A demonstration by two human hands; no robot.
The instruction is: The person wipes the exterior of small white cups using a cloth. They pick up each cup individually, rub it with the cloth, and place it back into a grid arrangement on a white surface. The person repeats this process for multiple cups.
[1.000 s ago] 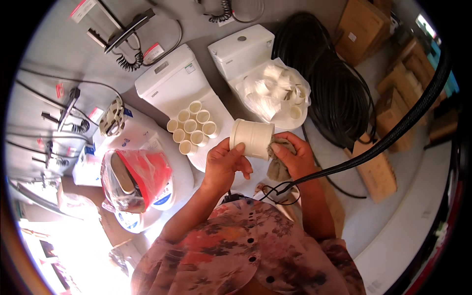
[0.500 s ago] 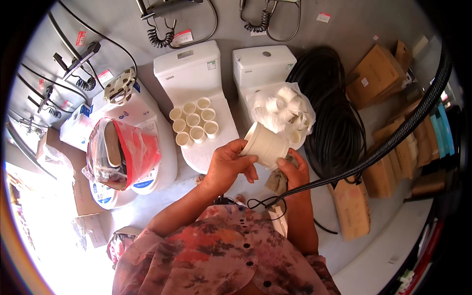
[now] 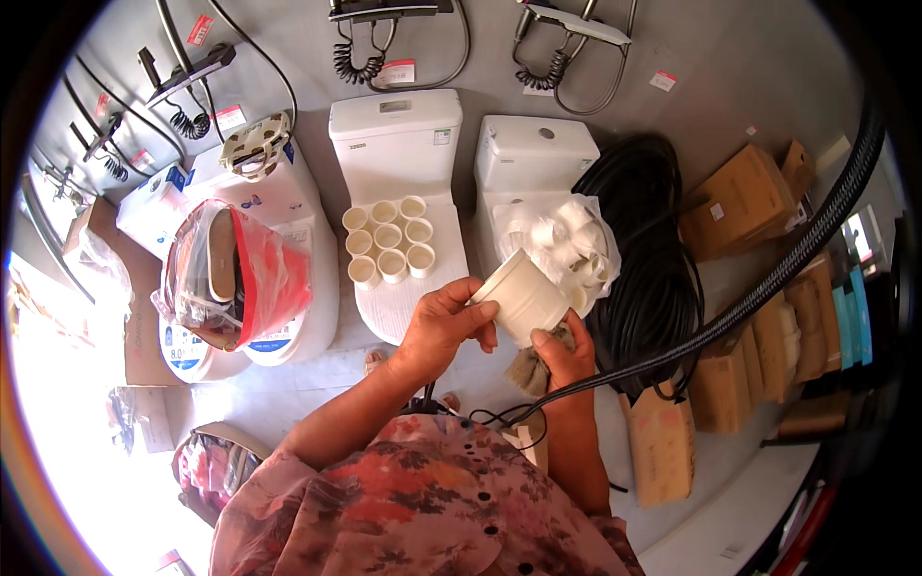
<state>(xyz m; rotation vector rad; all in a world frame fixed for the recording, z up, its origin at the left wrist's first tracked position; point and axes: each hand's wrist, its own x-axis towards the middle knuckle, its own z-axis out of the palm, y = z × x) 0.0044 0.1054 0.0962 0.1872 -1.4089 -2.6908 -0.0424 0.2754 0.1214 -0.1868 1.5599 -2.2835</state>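
Observation:
Both hands hold a cream-white plastic pipe fitting [image 3: 521,300], tilted in front of my chest. My left hand [image 3: 444,324] pinches its left rim with thumb and fingers. At its lower right end, my right hand [image 3: 567,350] grips the edge. A greyish-brown tuft [image 3: 528,372], a rag or brush, hangs beneath the right fingers; I cannot tell which. Several similar white fittings [image 3: 388,237] stand in rows on the closed lid of the left toilet [image 3: 394,144]. More white fittings [image 3: 576,223] lie in a clear plastic bag on the right toilet [image 3: 536,152].
A coil of black hose [image 3: 639,278] lies right of the toilets, near cardboard boxes [image 3: 740,206]. A thick black braided cable [image 3: 768,288] crosses the right side. Left stands another white toilet [image 3: 322,288] bearing a red-and-clear bag [image 3: 259,278]. Shower fixtures [image 3: 394,12] hang on the wall.
The view has shifted, so the toilets and wall sit lower and farther right. Both hands keep hold of the fitting, which has tilted slightly.

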